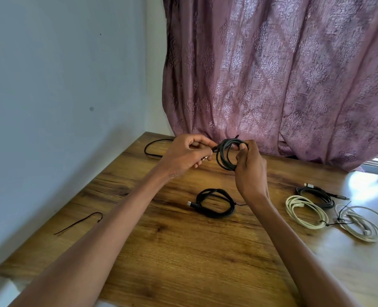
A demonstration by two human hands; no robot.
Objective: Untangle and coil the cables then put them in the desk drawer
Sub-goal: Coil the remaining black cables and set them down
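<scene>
Both hands are working above the far side of the wooden desk point(183, 251), close to the purple curtain point(272, 74). The right hand point(251, 171) is gripping a dark grey cable coil point(226, 155), fingers curled round the right side of the loops and thumb hooked through the centre, holding it upright and off the surface. The left hand point(184, 155) is pinching the loose end of that same cable between thumb and fingertips just left of the coil; a small metal plug is showing under its fingers, and the remaining fingers are curled in. The tail of the cable is trailing left behind the left hand as a dark loop point(152, 149) lying on the desk near the wall. A finished black coil point(215, 202) is lying flat on the desk below the hands, plug sticking out on its left. To the right, three more coils are sitting close together: a dark one point(316, 193) at the back, a cream one point(306, 212) overlapping its front edge, and a pale grey one point(360, 222) furthest right, the last two tied with thin black ties. A thin dark wire point(79, 222) is lying loose near the left edge. Drawer is out of frame.
</scene>
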